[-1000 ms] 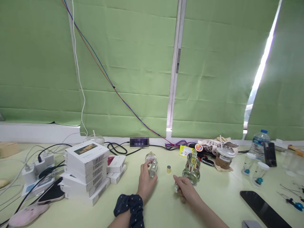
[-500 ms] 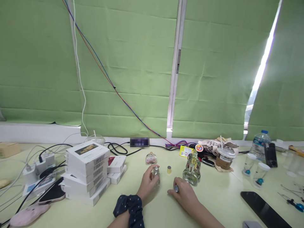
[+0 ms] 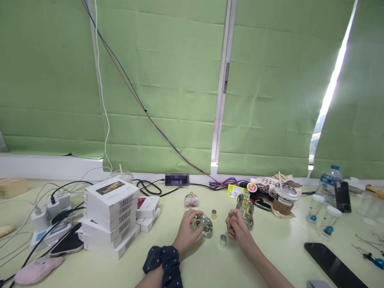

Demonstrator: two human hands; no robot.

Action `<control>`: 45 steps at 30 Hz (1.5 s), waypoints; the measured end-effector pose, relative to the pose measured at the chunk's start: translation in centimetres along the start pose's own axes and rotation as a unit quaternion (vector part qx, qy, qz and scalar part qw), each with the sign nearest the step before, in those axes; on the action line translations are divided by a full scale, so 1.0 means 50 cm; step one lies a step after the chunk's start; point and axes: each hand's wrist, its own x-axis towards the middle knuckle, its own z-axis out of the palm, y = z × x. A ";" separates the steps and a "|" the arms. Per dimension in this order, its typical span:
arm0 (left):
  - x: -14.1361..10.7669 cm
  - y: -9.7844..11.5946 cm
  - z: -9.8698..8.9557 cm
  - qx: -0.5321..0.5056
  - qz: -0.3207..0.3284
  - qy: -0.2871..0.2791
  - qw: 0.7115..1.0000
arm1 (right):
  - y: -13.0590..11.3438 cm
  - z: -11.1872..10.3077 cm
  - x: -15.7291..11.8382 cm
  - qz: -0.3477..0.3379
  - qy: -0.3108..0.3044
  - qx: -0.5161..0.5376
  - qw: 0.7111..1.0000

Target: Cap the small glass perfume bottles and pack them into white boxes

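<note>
My left hand point(image 3: 187, 230) is closed round the side of a clear glass perfume bottle point(image 3: 206, 229), whose top shows no cap. To its right, a silver cap point(image 3: 223, 241) stands on the table. Another small cap, gold with a grey top point(image 3: 214, 215), is just behind the bottle. My right hand point(image 3: 239, 229) is beside a row of glass bottles point(image 3: 246, 206) with gold tops and partly covers them. Its fingers are curled together; whatever they hold, if anything, is hidden. A rounded bottle with a pinkish front point(image 3: 191, 200) stands farther back.
White boxes point(image 3: 112, 212) are stacked at the left, amid chargers and cables. A lidded drink cup point(image 3: 285, 199) and a water bottle point(image 3: 330, 180) stand at the back right. Two clear jars with white lids point(image 3: 329, 223) and a black phone point(image 3: 333, 264) are at the right.
The bottle in my left hand has turned from edge-on to broadside. My right hand has let go of the silver cap and moved forward and right, towards the row of bottles.
</note>
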 end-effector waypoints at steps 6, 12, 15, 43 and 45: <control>-0.010 0.009 0.011 -0.037 -0.009 -0.053 0.998 | -0.004 -0.008 0.005 -0.022 0.010 -0.021 0.999; -0.025 0.022 0.018 -0.031 -0.017 -0.069 0.997 | -0.029 -0.009 -0.003 -0.052 0.028 -0.064 0.996; -0.034 0.026 0.023 -0.028 0.029 -0.081 0.996 | -0.036 -0.003 -0.008 -0.053 0.012 -0.046 0.997; -0.053 0.066 0.021 0.023 0.204 -0.115 0.972 | -0.037 0.049 -0.039 -0.085 -0.053 -0.131 0.986; -0.052 0.066 0.022 0.017 0.196 -0.118 0.973 | -0.036 0.049 -0.039 -0.082 -0.049 -0.135 0.986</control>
